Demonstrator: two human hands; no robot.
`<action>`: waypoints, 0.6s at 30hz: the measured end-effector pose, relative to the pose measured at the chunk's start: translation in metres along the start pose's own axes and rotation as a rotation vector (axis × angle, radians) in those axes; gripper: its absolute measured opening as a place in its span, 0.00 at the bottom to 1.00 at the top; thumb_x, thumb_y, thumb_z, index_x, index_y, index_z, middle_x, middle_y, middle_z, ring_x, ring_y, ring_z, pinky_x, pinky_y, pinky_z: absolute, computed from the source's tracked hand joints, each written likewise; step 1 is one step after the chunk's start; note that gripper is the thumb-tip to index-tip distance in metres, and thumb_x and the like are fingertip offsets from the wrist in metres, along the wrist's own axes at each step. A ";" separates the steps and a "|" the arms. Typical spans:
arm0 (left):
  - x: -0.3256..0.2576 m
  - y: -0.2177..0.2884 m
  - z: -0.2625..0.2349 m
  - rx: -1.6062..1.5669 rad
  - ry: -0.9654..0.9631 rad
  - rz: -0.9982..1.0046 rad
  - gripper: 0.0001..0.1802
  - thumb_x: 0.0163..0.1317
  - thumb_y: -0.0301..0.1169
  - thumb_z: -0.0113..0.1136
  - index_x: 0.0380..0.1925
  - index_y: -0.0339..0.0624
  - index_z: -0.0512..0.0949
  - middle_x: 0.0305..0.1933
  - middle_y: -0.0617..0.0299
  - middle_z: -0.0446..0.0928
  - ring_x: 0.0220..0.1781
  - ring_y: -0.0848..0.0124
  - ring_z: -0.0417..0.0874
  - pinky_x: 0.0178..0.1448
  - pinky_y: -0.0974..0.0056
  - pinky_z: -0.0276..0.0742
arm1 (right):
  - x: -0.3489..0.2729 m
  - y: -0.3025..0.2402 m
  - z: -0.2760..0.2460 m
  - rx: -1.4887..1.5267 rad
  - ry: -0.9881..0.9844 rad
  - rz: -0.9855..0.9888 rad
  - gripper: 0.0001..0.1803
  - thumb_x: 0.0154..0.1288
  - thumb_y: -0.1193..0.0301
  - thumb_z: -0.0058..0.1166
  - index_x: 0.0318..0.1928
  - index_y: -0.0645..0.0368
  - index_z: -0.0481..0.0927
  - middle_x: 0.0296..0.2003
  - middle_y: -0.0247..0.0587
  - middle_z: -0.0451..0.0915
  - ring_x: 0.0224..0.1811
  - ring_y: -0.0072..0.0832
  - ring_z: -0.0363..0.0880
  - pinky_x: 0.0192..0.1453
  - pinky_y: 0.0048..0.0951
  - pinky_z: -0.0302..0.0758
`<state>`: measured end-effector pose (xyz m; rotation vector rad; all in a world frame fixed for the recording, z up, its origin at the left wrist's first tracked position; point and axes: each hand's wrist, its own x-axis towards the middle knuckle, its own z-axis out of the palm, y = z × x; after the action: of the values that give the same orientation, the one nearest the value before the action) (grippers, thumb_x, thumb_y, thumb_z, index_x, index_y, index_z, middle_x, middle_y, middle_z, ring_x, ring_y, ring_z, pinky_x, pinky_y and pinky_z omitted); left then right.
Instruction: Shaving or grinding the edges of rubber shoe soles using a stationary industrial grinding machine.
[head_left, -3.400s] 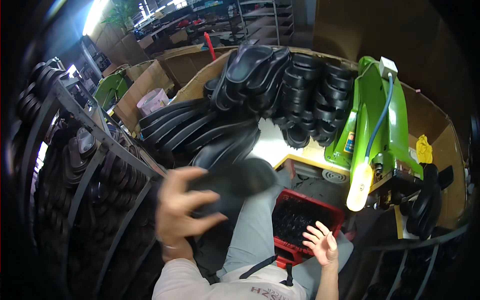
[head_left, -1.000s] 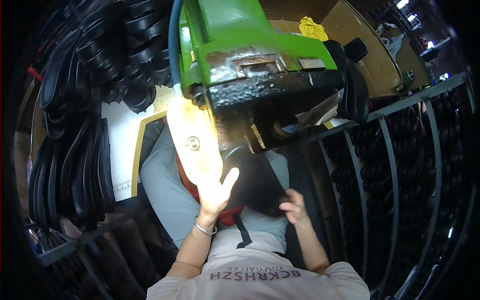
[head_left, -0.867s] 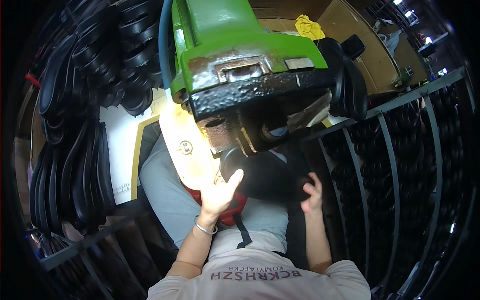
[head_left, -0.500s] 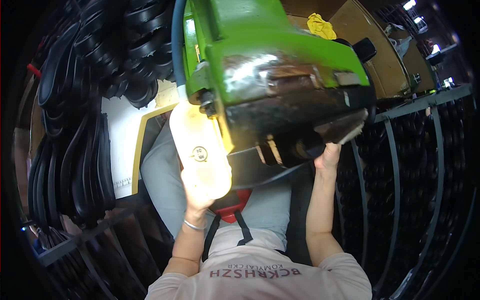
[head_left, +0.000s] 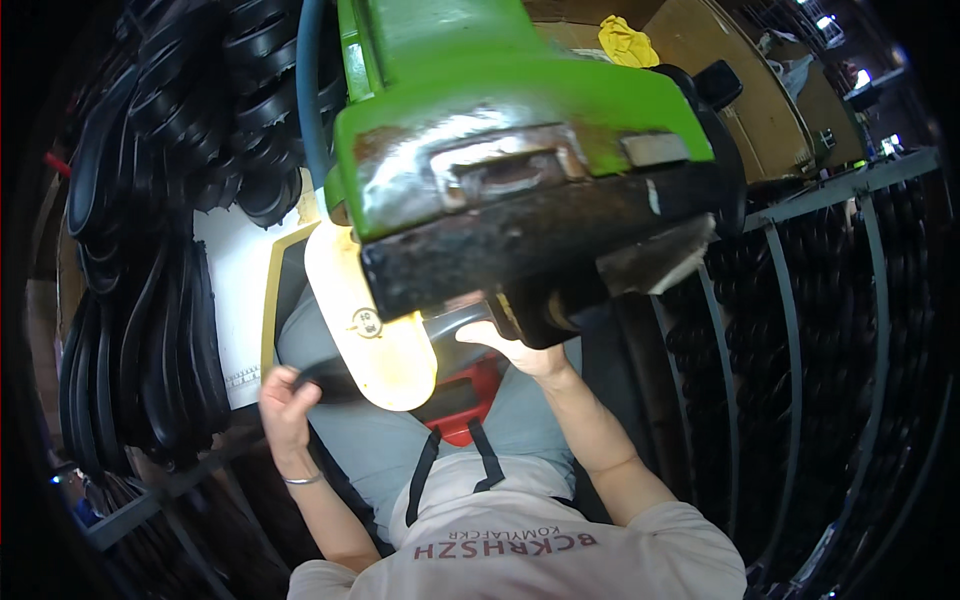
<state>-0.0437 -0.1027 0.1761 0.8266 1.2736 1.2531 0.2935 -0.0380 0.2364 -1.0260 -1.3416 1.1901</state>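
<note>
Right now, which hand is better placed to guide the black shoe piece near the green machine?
Probably the right hand: it looks closest to the green machine's dark underside. The left hand pinches the black shoe piece's far end, beyond the glowing lamp.

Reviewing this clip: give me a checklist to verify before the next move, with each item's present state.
1. Bare left hand on the flat, dark, sole-shaped piece: ok, fingers curled at its end.
2. Bare right hand on the piece: ok, thumb against its other part.
3. Piece's middle in view: not ok, the glowing yellow-white oblong lamp covers it.
4. Lamp lit: ok.
5. Right fingertips clear of the green-and-black metal machine: cannot tell, hidden beneath its head.
</note>
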 end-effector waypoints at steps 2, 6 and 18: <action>-0.014 -0.018 0.022 0.134 -0.099 -0.080 0.14 0.44 0.14 0.69 0.28 0.38 0.73 0.31 0.65 0.76 0.32 0.78 0.77 0.38 0.73 0.76 | 0.005 0.002 0.001 -0.120 0.011 -0.135 0.36 0.36 0.80 0.76 0.47 0.62 0.67 0.41 0.34 0.73 0.45 0.22 0.73 0.54 0.27 0.71; -0.039 -0.092 0.071 0.337 -0.230 -0.266 0.15 0.45 0.13 0.68 0.35 0.33 0.79 0.34 0.64 0.80 0.35 0.79 0.79 0.42 0.73 0.77 | 0.011 -0.012 0.012 -0.160 0.056 -0.221 0.37 0.35 0.76 0.78 0.45 0.61 0.66 0.40 0.35 0.73 0.42 0.21 0.73 0.50 0.25 0.71; -0.002 -0.077 0.227 0.110 -0.335 0.017 0.09 0.53 0.19 0.66 0.34 0.31 0.77 0.32 0.62 0.80 0.32 0.78 0.79 0.40 0.71 0.80 | -0.069 0.082 -0.045 -0.141 0.526 -0.207 0.29 0.65 0.77 0.51 0.63 0.72 0.55 0.56 0.54 0.69 0.58 0.35 0.71 0.61 0.32 0.67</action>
<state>0.1927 -0.0776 0.1423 1.0790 1.0709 1.0132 0.3434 -0.0882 0.1443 -1.1680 -1.0862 0.6176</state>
